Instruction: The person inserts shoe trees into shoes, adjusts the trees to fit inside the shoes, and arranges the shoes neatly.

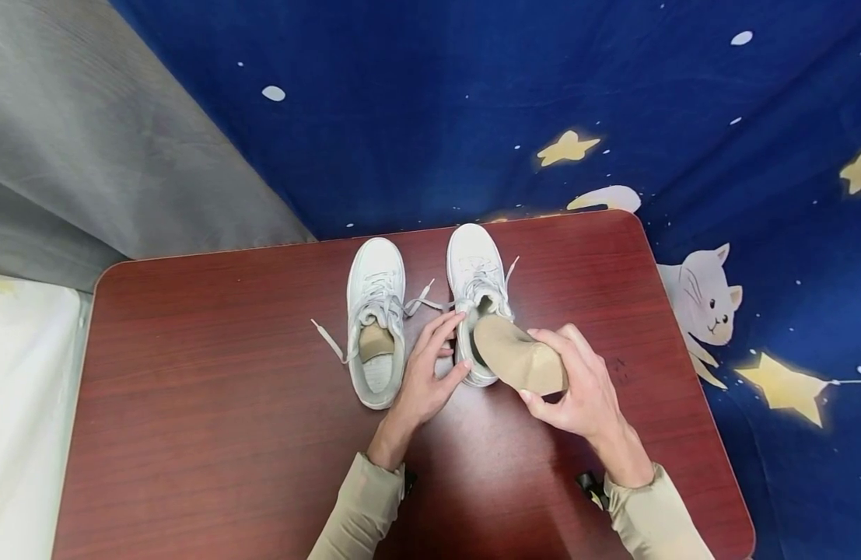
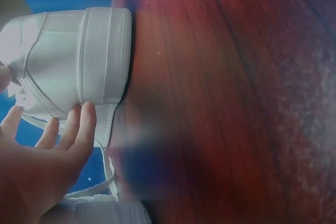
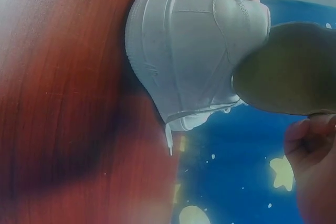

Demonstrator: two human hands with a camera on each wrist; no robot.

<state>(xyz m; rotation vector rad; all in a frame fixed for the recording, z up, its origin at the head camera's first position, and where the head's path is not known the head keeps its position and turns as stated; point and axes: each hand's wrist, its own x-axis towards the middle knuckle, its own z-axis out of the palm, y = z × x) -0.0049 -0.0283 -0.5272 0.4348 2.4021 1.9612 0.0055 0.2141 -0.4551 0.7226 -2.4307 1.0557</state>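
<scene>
Two white lace-up sneakers stand side by side with toes toward the far table edge. In the head view my right hand (image 1: 584, 389) grips a beige, round-ended shoe insert (image 1: 517, 354), thumb below and fingers above. Its rounded end is over the opening of the right sneaker (image 1: 472, 264); how far it reaches inside is unclear. My left hand (image 1: 430, 381) touches that sneaker's left side and rim with extended fingers. In the left wrist view, fingertips lie against the sneaker's side (image 2: 63, 61). Another beige insert (image 1: 376, 342) lies inside the left sneaker (image 1: 374, 264).
The sneakers stand on a reddish-brown wooden table (image 1: 227, 389). Loose laces (image 1: 328, 342) spread beside them. Behind hangs a blue curtain (image 1: 416, 117) with stars and a cat, with a grey curtain (image 1: 122, 140) at the left.
</scene>
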